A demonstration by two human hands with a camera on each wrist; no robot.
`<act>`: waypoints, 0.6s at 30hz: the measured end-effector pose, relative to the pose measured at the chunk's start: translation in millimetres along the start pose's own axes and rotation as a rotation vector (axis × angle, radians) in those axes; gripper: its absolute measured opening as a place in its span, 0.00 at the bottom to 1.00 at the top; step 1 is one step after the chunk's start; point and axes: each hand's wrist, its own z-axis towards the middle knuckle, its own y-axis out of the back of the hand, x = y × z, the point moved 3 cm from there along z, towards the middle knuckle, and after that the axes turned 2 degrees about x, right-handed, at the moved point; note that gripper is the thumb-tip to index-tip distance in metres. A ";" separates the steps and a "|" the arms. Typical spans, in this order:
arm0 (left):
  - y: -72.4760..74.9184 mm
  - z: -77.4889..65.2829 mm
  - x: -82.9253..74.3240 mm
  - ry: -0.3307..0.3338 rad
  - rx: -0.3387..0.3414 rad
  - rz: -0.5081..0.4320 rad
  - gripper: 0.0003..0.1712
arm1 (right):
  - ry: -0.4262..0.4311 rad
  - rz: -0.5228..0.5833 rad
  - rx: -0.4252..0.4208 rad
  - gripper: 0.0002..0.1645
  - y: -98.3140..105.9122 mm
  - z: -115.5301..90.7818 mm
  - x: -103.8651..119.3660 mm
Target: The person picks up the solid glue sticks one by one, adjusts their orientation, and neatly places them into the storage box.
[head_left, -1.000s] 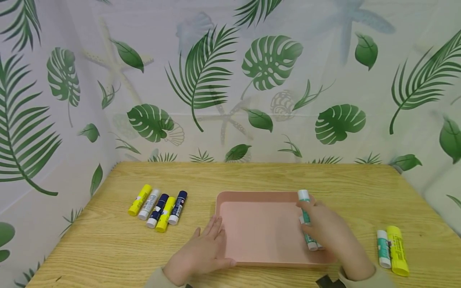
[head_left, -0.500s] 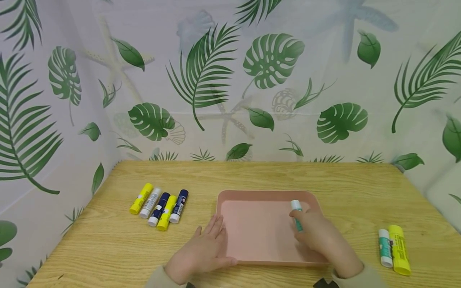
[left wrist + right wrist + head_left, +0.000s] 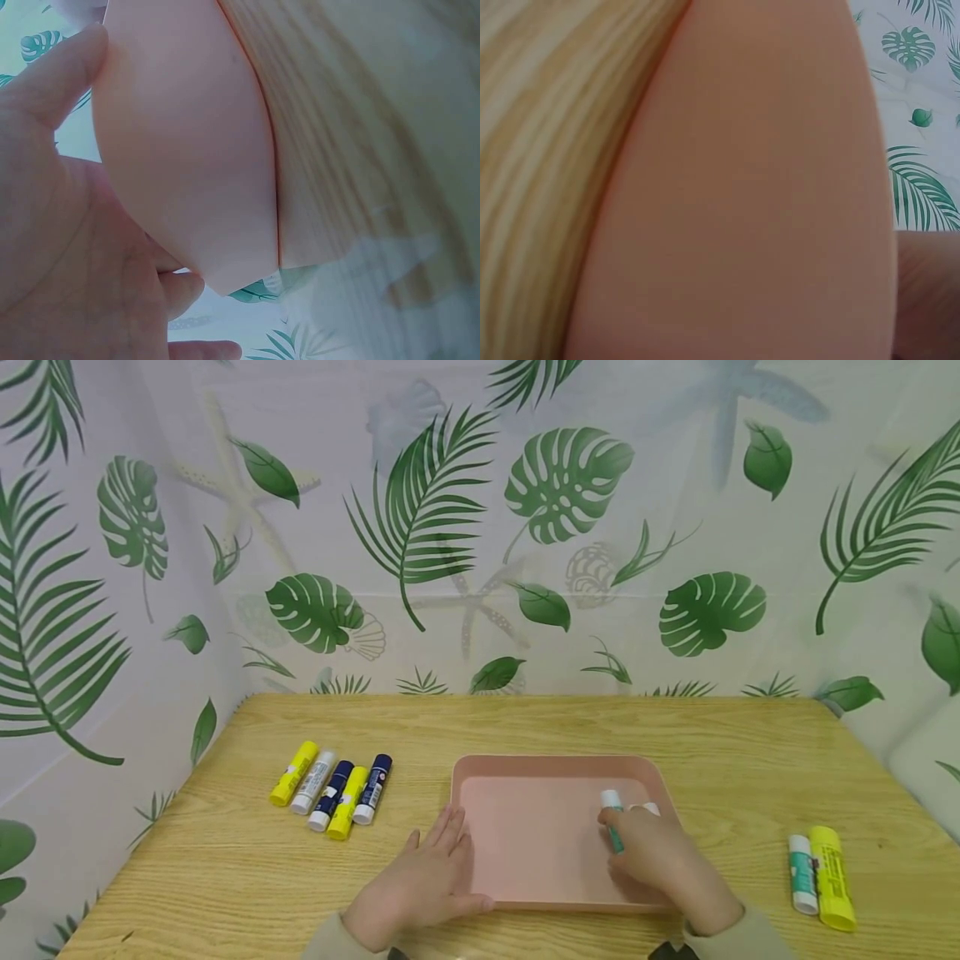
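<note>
A pink tray (image 3: 540, 852) lies on the table in the head view. My right hand (image 3: 656, 852) is inside its right half and pinches a teal glue stick (image 3: 613, 827) with a white cap, whose lower end is hidden. Just beyond the knuckles a second white-capped stick (image 3: 648, 808) shows, mostly covered by the hand. With fingers straight, my left hand (image 3: 423, 885) rests on the tray's left rim, thumb at the near corner. The left wrist view shows that thumb (image 3: 64, 71) against the tray wall (image 3: 187, 142). Only the tray's outer wall (image 3: 735, 187) and part of the hand appear in the right wrist view.
Left of the tray lies a slanted row of several glue sticks: yellow (image 3: 294, 774), white (image 3: 313, 782) and dark blue (image 3: 372, 789) among them. To the right, a small teal glue stick (image 3: 802, 875) lies beside a larger yellow one (image 3: 832, 878). A leaf-print cloth (image 3: 465, 527) hangs behind.
My right hand, gripping the teal glue stick, has moved left and slightly down within the tray. The second white cap has come into view beyond it. My left hand has stayed in place.
</note>
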 end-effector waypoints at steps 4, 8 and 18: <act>-0.2 -0.1 0.0 -0.003 -0.005 -0.001 0.53 | -0.003 -0.024 0.003 0.27 -2.3 -0.5 -0.2; 0.5 -0.4 -0.2 -0.005 -0.006 0.001 0.53 | -0.007 -0.054 0.001 0.23 -5.0 -1.1 0.0; 0.0 -0.6 0.7 -0.011 -0.010 -0.001 0.54 | -0.015 -0.083 0.012 0.22 -8.5 -2.7 2.0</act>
